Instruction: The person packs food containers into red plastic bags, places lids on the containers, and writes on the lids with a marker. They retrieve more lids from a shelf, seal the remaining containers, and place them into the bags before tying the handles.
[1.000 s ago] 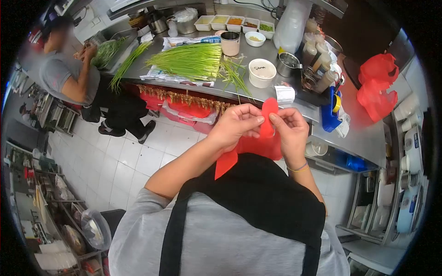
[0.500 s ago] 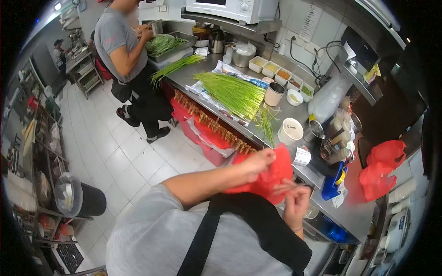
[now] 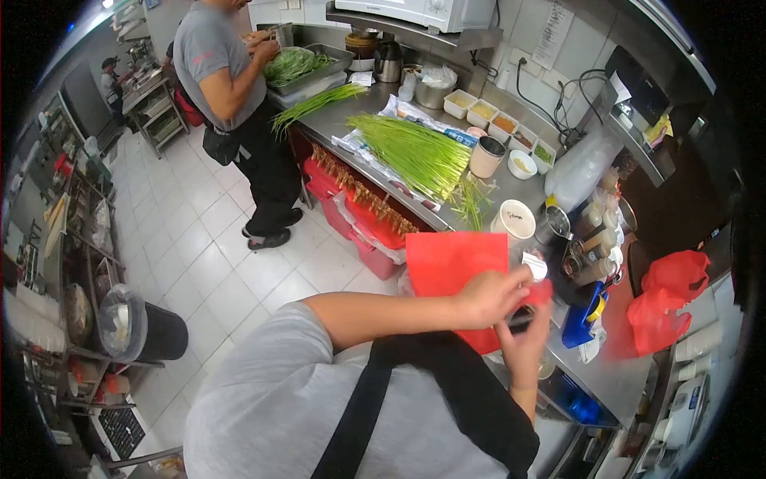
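A flat red plastic bag hangs in front of my chest, its lower part behind my left forearm. My left hand comes across from the left, fingers pinched at the bag's right side. Opposite it, my right hand pinches a bunched red end of the bag between thumb and fingertips. Just beyond the hands, a white labelled tub and a small container with a white label stand on the steel counter. Long green stalks lie on printed paper further back.
A co-worker stands at the counter's far left beside a tray of greens. Condiment tubs line the wall. Red bags are at the right; a bin stands on the floor at left.
The red bag has been raised and spread flat. Both my hands have moved right and closer together at its side. The co-worker's legs have shifted.
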Tool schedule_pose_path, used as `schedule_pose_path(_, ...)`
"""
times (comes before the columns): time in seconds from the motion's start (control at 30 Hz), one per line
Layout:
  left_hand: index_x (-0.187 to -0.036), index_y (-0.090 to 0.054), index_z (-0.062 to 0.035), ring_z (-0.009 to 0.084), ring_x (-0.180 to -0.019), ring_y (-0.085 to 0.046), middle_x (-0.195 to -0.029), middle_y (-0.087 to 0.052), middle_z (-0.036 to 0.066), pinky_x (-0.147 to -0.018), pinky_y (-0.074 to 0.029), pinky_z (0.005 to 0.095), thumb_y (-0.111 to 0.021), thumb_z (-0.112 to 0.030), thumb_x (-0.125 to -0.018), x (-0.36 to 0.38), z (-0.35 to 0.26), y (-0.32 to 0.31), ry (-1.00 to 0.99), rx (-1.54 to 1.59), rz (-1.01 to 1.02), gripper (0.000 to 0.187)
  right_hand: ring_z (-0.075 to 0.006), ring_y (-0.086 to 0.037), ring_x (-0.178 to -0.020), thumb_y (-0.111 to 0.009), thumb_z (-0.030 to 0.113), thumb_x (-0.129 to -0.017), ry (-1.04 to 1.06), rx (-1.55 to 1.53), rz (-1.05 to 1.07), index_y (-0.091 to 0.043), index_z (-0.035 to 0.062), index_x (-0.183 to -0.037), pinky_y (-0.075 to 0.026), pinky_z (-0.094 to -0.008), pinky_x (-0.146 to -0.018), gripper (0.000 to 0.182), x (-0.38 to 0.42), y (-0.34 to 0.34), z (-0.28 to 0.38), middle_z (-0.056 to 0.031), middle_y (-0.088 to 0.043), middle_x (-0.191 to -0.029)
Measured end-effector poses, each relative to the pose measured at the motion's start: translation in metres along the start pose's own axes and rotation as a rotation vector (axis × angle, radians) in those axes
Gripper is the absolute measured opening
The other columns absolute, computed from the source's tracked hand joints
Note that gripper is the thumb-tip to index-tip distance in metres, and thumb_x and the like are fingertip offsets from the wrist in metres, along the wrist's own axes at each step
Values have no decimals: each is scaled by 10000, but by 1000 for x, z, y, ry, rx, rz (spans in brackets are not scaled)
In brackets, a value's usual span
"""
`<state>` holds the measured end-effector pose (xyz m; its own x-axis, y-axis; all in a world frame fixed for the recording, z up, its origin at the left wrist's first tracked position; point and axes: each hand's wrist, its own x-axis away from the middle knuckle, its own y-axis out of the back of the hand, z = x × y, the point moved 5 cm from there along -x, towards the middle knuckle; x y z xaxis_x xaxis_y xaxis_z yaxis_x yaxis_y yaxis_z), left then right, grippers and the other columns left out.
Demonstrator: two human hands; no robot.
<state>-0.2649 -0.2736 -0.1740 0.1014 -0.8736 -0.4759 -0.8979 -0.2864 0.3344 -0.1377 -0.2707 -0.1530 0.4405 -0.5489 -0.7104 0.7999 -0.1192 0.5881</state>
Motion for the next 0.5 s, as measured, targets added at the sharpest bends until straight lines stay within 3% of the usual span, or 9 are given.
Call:
schedule_pose_path(0.1,-933,-500,-76,342,-659,-610,-752,-615,119,-576,-481,407,-620,-238,-876,4,-9,24,-146,-200,-57,209,-305,-587,-1010,-739,80,-710,-68,-100,338,-517,-7,-1129,-457,-380,-865,482,6,-42,-42,-172,-592,-1043)
schedule_pose_path(0.2,-888,-529,-76,308,-655,-622,-752,-617,106,-563,-484,396,-645,-235,-854,18,-1,38,-193,-250,-110,199,-341,-597,-979,-730,91,-707,-243,-400,392,-543,-18,-1109,-474,-404,-838,456,-3,-52,-24,-175,-601,-1037)
schedule_pose_path(0.23,-886,-555,-76,283,-649,-621,-743,-612,90,-570,-486,378,-648,-222,-846,21,-5,39,-262,-250,-162,178,-346,-614,-927,-708,101,-731,-62,-327,334,-570,-21,-1046,-484,-413,-808,365,3,-58,-19,-167,-621,-974)
schedule_pose_path(0.33,-934,-576,-89,270,-690,-620,-806,-620,81,-614,-487,374,-681,-239,-800,28,-8,30,-392,-408,-170,227,-331,-614,-949,-685,97,-749,-16,-252,322,-591,-22,-993,-478,-400,-817,288,16,-86,-22,-164,-621,-975)
schedule_pose_path(0.37,-942,-579,-92,271,-716,-618,-829,-617,80,-631,-485,376,-693,-240,-778,31,-8,30,-407,-429,-162,249,-302,-613,-913,-665,80,-749,-137,-385,265,-589,-29,-947,-473,-369,-814,239,16,-89,-28,-154,-613,-924)
schedule_pose_path(0.43,-958,-584,-97,271,-770,-612,-876,-610,79,-666,-483,379,-717,-243,-736,31,-12,37,-452,-478,-140,298,-271,-607,-882,-650,49,-751,-166,-467,208,-581,-24,-884,-465,-341,-817,167,1,-74,-30,-143,-614,-902)
schedule_pose_path(0.5,-966,-587,-97,277,-822,-605,-901,-603,83,-688,-483,383,-720,-223,-718,26,-12,44,-327,-561,-86,309,-227,-594,-852,-638,9,-747,-258,-592,139,-562,-14,-816,-455,-307,-812,105,-6,-64,-43,-116,-611,-878)
